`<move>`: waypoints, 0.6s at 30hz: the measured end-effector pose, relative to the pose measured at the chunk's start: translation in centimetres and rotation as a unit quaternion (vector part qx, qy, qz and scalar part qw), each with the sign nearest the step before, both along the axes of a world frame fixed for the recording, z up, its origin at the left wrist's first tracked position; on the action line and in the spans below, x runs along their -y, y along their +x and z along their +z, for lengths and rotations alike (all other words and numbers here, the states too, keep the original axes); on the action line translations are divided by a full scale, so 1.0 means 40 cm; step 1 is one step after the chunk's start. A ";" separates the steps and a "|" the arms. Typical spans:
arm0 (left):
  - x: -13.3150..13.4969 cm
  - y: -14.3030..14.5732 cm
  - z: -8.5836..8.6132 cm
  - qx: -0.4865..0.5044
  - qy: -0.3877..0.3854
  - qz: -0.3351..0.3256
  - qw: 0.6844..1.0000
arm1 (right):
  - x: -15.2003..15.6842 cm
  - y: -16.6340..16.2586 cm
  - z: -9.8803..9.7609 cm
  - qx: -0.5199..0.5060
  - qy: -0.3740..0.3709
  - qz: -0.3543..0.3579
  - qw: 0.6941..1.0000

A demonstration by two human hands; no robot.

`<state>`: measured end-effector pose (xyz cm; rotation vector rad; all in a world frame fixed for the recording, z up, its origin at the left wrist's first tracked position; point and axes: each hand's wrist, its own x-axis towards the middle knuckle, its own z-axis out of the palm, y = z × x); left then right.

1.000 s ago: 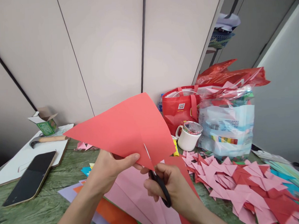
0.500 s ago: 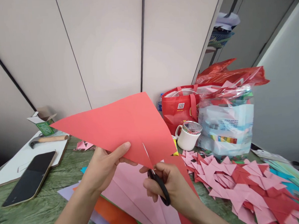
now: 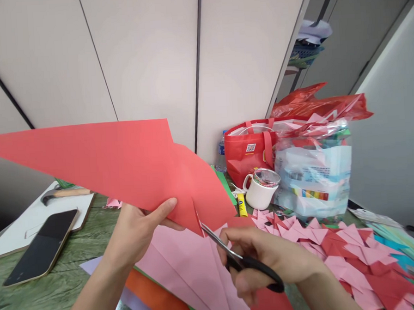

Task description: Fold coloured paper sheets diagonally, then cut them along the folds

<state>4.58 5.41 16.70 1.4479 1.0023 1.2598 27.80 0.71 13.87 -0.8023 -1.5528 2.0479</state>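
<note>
A large sheet of red paper (image 3: 124,161) is held up by my left hand (image 3: 144,227), its lower edge pinched with the thumb on top. A short slit runs up into the paper from that edge, right of my thumb. My right hand (image 3: 257,256) grips black-handled scissors (image 3: 223,244), whose blade tips touch the slit's lower end. Under both hands lies a stack of coloured sheets, with pink paper (image 3: 184,258) on top and orange paper (image 3: 159,294) beside it.
Folded pink and red paper pieces (image 3: 354,253) pile up at right. Behind them stand a white mug (image 3: 261,194), a red bag (image 3: 245,153) and a stuffed plastic bag (image 3: 315,177). A glue stick (image 3: 242,205) is near the mug. At left lie a phone (image 3: 41,247) and a hammer (image 3: 66,192).
The scissors have drawn back down and right, out of most of the slit. The red paper has swung left and its right part now bends along a crease.
</note>
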 end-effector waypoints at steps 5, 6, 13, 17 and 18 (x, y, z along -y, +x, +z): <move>0.002 0.006 0.006 0.016 0.019 -0.007 1.000 | -0.006 0.011 0.000 -0.065 -0.001 0.012 0.998; 0.002 0.008 0.008 0.017 0.024 -0.016 0.999 | -0.008 0.009 -0.003 -0.074 0.002 0.013 0.997; 0.008 0.012 0.025 0.082 -0.001 -0.078 0.994 | -0.022 0.005 -0.018 -0.092 0.058 0.017 0.994; 0.011 0.020 0.022 0.102 -0.010 -0.076 0.992 | -0.018 -0.004 -0.017 -0.060 0.080 0.000 0.995; 0.012 0.022 0.020 0.101 -0.003 -0.069 0.992 | -0.016 -0.008 -0.016 -0.056 0.085 -0.009 0.995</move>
